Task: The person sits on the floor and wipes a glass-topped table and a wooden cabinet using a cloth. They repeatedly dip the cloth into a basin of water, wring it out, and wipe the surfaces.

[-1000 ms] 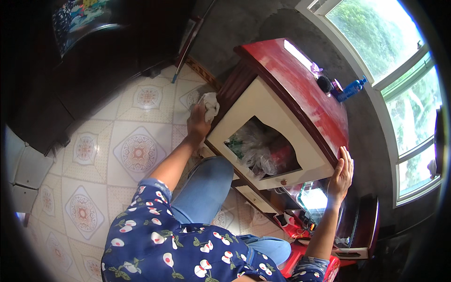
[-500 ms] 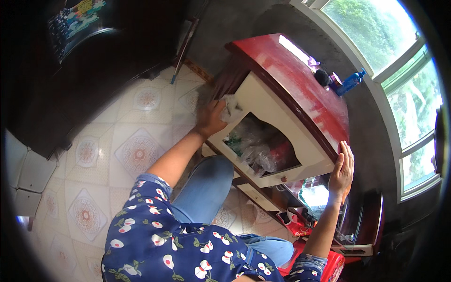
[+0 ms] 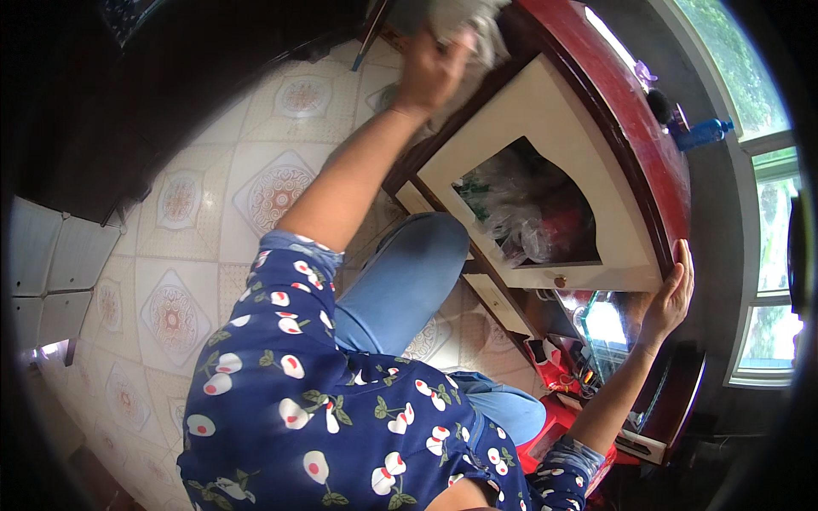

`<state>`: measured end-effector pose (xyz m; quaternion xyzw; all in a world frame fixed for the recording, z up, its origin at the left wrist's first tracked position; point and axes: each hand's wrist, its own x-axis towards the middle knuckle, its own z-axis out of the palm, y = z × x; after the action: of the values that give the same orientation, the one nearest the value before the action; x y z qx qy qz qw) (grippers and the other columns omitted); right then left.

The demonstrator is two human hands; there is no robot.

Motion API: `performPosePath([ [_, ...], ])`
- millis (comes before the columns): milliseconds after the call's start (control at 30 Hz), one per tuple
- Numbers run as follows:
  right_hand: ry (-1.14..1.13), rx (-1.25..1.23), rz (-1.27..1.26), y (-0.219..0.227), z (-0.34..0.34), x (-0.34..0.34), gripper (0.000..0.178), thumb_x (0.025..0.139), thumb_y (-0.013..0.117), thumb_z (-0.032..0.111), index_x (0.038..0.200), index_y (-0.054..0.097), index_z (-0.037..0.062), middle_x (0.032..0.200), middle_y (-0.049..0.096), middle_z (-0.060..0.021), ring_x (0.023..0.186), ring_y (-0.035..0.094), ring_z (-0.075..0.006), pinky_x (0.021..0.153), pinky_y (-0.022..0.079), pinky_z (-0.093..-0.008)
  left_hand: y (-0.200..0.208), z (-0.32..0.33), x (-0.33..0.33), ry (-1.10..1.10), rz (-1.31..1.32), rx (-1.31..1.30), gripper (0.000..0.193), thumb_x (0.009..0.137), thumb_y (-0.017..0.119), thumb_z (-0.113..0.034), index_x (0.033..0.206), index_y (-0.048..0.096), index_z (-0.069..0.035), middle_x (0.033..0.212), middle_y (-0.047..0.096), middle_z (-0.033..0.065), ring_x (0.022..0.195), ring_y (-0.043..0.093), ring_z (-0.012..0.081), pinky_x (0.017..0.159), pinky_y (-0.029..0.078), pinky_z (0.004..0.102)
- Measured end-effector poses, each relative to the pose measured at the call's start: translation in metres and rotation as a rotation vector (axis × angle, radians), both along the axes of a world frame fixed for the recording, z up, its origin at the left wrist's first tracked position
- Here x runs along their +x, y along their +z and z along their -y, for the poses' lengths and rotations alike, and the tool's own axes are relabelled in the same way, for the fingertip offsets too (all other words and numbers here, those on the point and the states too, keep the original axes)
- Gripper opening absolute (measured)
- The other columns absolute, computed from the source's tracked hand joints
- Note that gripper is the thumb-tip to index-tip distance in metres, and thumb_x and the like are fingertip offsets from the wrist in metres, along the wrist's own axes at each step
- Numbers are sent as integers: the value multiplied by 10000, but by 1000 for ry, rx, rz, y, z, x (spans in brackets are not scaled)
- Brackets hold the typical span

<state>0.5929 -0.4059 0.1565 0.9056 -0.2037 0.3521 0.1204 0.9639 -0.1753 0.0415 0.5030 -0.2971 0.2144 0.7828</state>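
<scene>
My left hand (image 3: 433, 72) is closed around a pale, crumpled cloth (image 3: 479, 25), up by the far left corner of a dark red cabinet (image 3: 626, 115). Its fingers are slightly blurred by motion. At the near right corner of the cabinet top, my right hand (image 3: 667, 298) lies against the edge with fingers stretched out and nothing in them. Between the hands is a cream cabinet door (image 3: 562, 102) with a small round knob (image 3: 560, 281). Through its dark, curved window, clear plastic bags (image 3: 528, 226) show inside.
A blue bottle (image 3: 703, 134) and a dark round item (image 3: 659, 106) stand at the back of the cabinet top, near the window. Cream drawers (image 3: 496, 302) and a glass panel (image 3: 607, 332) lie below the door. Red bags (image 3: 552, 366) sit beside my knee, above patterned floor tiles (image 3: 281, 192).
My left hand has swept away from me with the cloth, from the door's left side to beyond the cabinet's far corner. My right hand stays at the near corner; the view has shifted.
</scene>
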Motion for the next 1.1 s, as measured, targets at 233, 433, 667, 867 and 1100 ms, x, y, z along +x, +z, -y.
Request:
performPosePath([
  [233, 42, -1, -8, -1, -3, 11, 438, 1018, 302, 362, 1283, 561, 128, 1285, 567, -72, 1211, 514, -225, 1044, 374, -356, -182, 30, -28, 456, -197, 631, 635, 712, 722, -234, 1232, 435, -10, 1085, 580, 273, 1020, 567, 432, 820, 477, 481],
  [433, 11, -11, 4, 2, -9, 12, 446, 1019, 281, 348, 1269, 569, 117, 1274, 571, -74, 1210, 511, -227, 1035, 380, -352, -285, 15, -68, -76, -730, 1171, 554, 850, 563, -387, 1205, 503, 35, 1032, 622, 284, 944, 611, 437, 810, 486, 499],
  [667, -23, 11, 69, -2, -11, 14, 409, 1001, 310, 333, 1211, 614, 157, 1240, 596, -52, 1178, 531, -229, 1024, 393, -357, -267, 29, -105, -235, -100, 1595, 426, 895, 468, -342, 954, 630, 47, 870, 657, 261, 871, 631, 429, 811, 493, 482],
  [867, -18, 21, 69, 2, -8, 9, 418, 996, 326, 377, 1222, 612, 172, 1250, 592, -42, 1187, 527, -226, 1032, 380, -349, -274, 39, -130, -548, -243, 1470, 398, 869, 532, -339, 1091, 599, -16, 996, 654, 212, 942, 625, 400, 835, 489, 484],
  [1100, 316, 318, 510, -6, -23, -17, 307, 952, 464, 103, 1211, 570, -25, 1240, 582, -161, 1198, 518, -243, 1054, 364, -382, -213, 7, -130, -241, -18, 963, 492, 832, 586, -256, 1303, 495, -144, 1050, 624, 191, 964, 614, 359, 791, 507, 460],
])
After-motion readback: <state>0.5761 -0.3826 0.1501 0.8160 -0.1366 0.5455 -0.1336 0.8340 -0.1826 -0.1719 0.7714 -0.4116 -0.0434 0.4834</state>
